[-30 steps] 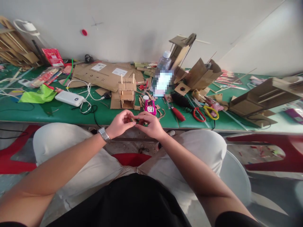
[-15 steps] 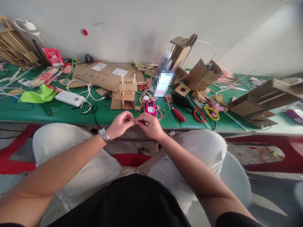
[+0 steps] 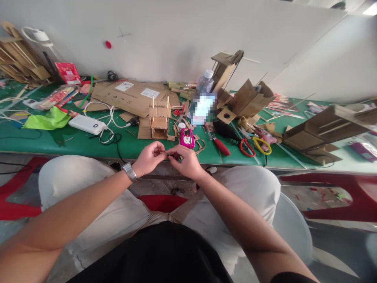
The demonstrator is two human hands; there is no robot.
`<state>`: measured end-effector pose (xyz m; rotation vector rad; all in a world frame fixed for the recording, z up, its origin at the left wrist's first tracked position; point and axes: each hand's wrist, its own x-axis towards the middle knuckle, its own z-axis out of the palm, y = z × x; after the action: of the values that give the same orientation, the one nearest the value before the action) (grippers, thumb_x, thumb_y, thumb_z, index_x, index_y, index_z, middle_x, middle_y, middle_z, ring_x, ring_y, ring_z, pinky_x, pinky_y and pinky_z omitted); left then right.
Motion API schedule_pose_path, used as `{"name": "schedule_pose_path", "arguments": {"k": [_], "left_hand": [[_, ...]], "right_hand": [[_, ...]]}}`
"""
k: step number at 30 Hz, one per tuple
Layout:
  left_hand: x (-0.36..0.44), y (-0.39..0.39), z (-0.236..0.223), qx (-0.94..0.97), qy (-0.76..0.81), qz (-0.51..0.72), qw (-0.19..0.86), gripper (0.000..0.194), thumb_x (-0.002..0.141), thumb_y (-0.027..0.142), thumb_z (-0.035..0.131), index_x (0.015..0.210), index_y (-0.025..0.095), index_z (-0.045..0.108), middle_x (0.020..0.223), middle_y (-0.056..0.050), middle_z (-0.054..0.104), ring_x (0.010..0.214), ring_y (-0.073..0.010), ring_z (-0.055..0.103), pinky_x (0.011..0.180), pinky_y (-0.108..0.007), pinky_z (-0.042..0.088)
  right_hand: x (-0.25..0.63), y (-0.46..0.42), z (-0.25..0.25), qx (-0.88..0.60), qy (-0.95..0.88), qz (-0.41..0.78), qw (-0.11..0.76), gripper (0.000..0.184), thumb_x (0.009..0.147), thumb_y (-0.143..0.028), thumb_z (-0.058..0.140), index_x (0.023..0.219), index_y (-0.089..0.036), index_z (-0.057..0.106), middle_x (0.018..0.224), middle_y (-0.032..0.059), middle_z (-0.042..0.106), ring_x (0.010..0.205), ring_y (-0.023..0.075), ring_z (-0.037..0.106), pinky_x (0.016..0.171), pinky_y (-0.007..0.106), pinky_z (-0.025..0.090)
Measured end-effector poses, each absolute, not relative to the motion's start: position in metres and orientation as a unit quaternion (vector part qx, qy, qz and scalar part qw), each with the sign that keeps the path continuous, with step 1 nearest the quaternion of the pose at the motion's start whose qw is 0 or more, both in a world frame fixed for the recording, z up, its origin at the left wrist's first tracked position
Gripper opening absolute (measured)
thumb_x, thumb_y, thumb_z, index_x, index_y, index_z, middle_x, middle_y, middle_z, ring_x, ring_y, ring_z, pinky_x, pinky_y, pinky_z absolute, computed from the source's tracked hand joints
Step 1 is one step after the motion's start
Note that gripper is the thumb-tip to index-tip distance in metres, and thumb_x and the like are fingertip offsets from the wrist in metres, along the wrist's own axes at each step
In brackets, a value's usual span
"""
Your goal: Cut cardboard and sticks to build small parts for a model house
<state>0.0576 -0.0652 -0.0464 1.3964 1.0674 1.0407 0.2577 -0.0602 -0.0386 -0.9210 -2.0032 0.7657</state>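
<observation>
My left hand [image 3: 150, 158], with a metal watch [image 3: 129, 171] at the wrist, is closed in a pinch. Its fingertips meet those of my right hand [image 3: 185, 160], which is pinched as well. Between them is a small brownish piece, mostly covered by the fingers; its kind I cannot make out. Both hands are held over the front edge of the green table [image 3: 88, 146]. Just beyond them stands a small cardboard frame with wooden sticks [image 3: 159, 122]. A pink item with a cartoon face [image 3: 187, 138] lies close behind my right hand.
Right of my hands lie a red-handled tool [image 3: 221, 146], red-handled scissors [image 3: 246, 148] and a yellow-handled tool [image 3: 262, 145]. A white power bank [image 3: 88, 124] with cables is to the left. Cardboard builds [image 3: 321, 131] stand at the right, and a bottle [image 3: 205, 81] stands behind.
The view has shifted slightly, so the table's things sit a little lower. My hands stay together, and the right fingers have changed their hold a little on the small piece.
</observation>
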Motion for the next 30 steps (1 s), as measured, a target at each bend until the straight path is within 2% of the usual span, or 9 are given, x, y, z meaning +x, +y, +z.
{"name": "schedule_pose_path", "arguments": {"k": [7, 15, 30], "left_hand": [[0.0584, -0.0635, -0.0449, 0.586, 0.447, 0.434, 0.518, 0.024, 0.082, 0.032, 0.075, 0.091, 0.020, 0.056, 0.075, 0.003, 0.057, 0.064, -0.0108, 0.053, 0.061, -0.024, 0.046], [0.0576, -0.0612, -0.0458, 0.588, 0.460, 0.438, 0.501, 0.025, 0.082, 0.034, 0.075, 0.089, 0.020, 0.055, 0.074, 0.004, 0.057, 0.063, -0.0108, 0.053, 0.060, -0.023, 0.046], [0.0570, -0.0584, -0.0467, 0.576, 0.474, 0.452, 0.489, 0.023, 0.080, 0.032, 0.074, 0.087, 0.020, 0.056, 0.071, 0.004, 0.057, 0.061, -0.0105, 0.052, 0.058, -0.023, 0.045]], "right_hand": [[0.2583, -0.0597, -0.0382, -0.373, -0.781, 0.300, 0.401, 0.022, 0.089, -0.018, 0.066, 0.105, -0.020, 0.082, 0.089, 0.0063, 0.074, 0.071, 0.0158, 0.065, 0.068, 0.030, 0.054], [0.2591, -0.0593, -0.0385, -0.405, -0.768, 0.287, 0.404, 0.013, 0.090, -0.022, 0.070, 0.094, -0.021, 0.082, 0.086, 0.0059, 0.077, 0.071, 0.0166, 0.067, 0.067, 0.029, 0.054], [0.2557, -0.0599, -0.0414, -0.430, -0.666, 0.431, 0.431, 0.015, 0.083, -0.034, 0.075, 0.086, -0.019, 0.076, 0.075, 0.0049, 0.075, 0.064, 0.0168, 0.065, 0.058, 0.028, 0.052]]}}
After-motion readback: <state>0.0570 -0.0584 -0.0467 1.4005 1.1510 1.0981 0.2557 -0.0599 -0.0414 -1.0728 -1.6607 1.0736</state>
